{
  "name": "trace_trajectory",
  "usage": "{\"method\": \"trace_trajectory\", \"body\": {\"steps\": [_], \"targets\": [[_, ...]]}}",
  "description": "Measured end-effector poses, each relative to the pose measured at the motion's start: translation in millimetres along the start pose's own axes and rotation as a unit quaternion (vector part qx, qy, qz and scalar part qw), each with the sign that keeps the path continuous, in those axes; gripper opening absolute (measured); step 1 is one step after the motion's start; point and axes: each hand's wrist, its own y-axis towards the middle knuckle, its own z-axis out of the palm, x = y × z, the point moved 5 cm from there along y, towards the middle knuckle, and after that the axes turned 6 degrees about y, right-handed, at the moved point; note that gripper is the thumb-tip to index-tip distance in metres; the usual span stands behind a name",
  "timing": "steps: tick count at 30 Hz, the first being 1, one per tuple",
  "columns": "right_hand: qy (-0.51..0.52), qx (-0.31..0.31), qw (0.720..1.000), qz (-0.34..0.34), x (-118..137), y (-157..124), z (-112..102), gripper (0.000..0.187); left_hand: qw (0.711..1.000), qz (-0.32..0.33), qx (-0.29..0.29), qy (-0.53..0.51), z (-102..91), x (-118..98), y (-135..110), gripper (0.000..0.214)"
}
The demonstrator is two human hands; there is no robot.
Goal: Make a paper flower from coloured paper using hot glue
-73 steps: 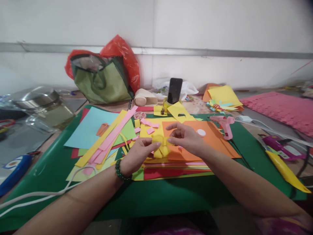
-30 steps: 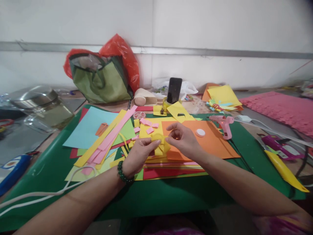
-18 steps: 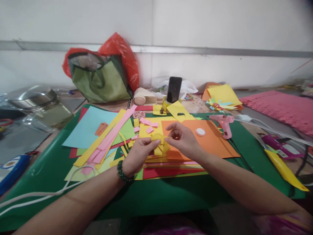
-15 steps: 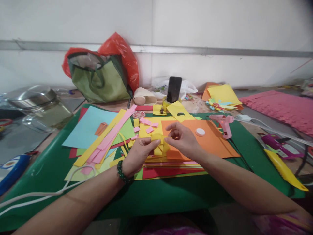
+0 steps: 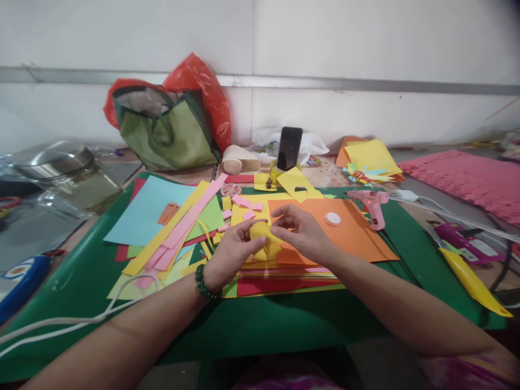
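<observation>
My left hand [image 5: 231, 249], with a green bead bracelet [image 5: 205, 284] at the wrist, pinches a small yellow paper piece [image 5: 260, 232] made of folded or joined strips. Its thumb lies across the near face, and the fingers are partly hidden behind. At the right edge of this piece is my right hand [image 5: 303, 233], its fingers curved and its thumb apart from them. Whether its fingertips touch the paper is unclear. Below lie a stack of yellow and red sheets [image 5: 284, 286] and an orange sheet [image 5: 357, 233]. Small pink paper pieces [image 5: 248, 215] lie just beyond the hands.
A pink glue gun [image 5: 371, 206] and a white round cap [image 5: 332, 219] are to the right. Paper strips [image 5: 182, 227] and a blue sheet [image 5: 150, 211] lie left on the green mat [image 5: 284, 330]. A phone [image 5: 289, 148] stands behind; a yellow-handled cutter [image 5: 471, 279] lies far right.
The yellow paper piece has turned in my left hand, so a smoother rounded face shows instead of the crossing strips. My left fingers have spread around its top; my right hand has barely moved.
</observation>
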Motion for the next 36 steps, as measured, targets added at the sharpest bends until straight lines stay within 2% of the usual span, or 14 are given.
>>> {"method": "trace_trajectory", "body": {"steps": [3,5,9,14,22,28,32,36], "targets": [[0.026,0.018,0.999,0.028,-2.6,0.1,2.1,0.032,0.999,0.014,-0.009,0.029,-0.7,-1.8,-1.7,0.072],[0.035,0.018,0.999,0.029,-3.1,0.3,2.6,0.033,0.999,0.022,-0.008,0.044,-0.1,-2.9,-2.8,0.077],[0.053,0.014,0.998,0.027,-3.2,0.4,3.1,0.031,0.998,0.020,-0.009,0.053,0.9,-3.3,-3.5,0.073],[0.062,0.010,0.998,0.007,-2.4,0.8,3.8,0.030,1.000,0.016,0.003,0.016,1.9,-1.8,-1.7,0.060],[0.041,0.038,0.998,-0.027,-3.0,2.5,2.8,0.029,1.000,0.021,0.010,0.011,2.4,-0.9,-2.3,0.069],[0.009,0.030,0.998,-0.058,-2.8,1.7,3.3,0.033,1.000,0.013,-0.006,0.008,1.8,-1.4,-1.9,0.065],[-0.027,0.057,0.995,-0.071,-1.3,4.0,1.0,0.046,1.000,0.000,-0.008,-0.005,-1.7,-2.2,0.2,0.067],[-0.059,0.138,0.986,-0.078,0.5,8.9,-7.4,0.068,1.000,0.021,0.001,0.005,-8.1,-9.6,1.4,0.065]]}}
